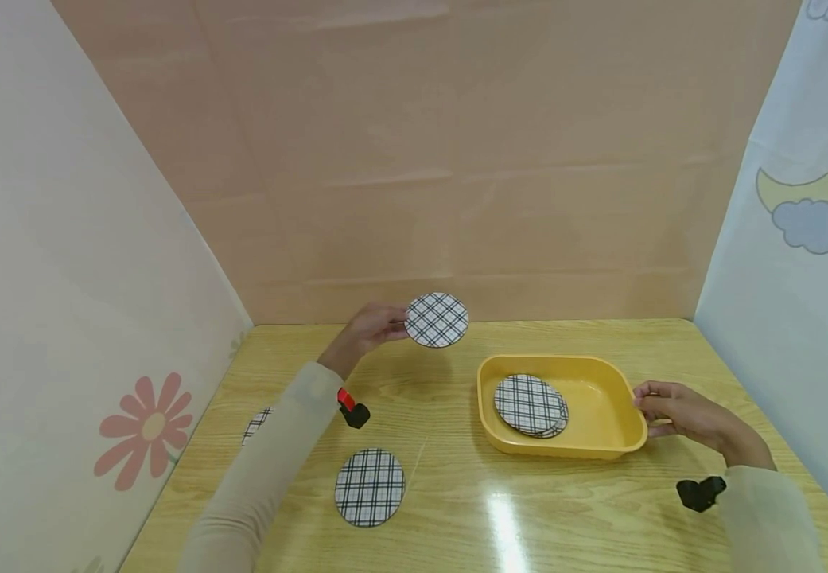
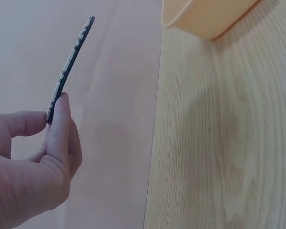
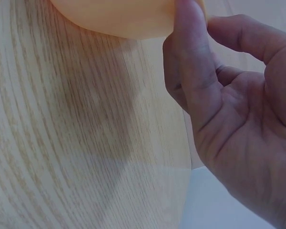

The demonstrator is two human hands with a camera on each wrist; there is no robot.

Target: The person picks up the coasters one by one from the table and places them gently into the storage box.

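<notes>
My left hand (image 1: 374, 326) pinches a round plaid coaster (image 1: 437, 320) by its edge and holds it in the air, above the table and up-left of the yellow tray (image 1: 603, 446). In the left wrist view the coaster (image 2: 70, 64) shows edge-on between thumb and fingers (image 2: 62, 124). The tray holds a small stack of plaid coasters (image 1: 530, 404). My right hand (image 1: 678, 410) grips the tray's right rim; in the right wrist view its thumb (image 3: 190, 57) presses against the tray wall (image 3: 119, 19).
Another plaid coaster (image 1: 369, 487) lies flat on the wooden table (image 1: 456, 525) near the front left, and one more (image 1: 258, 423) shows partly behind my left sleeve. Panels wall in the table at the left, back and right.
</notes>
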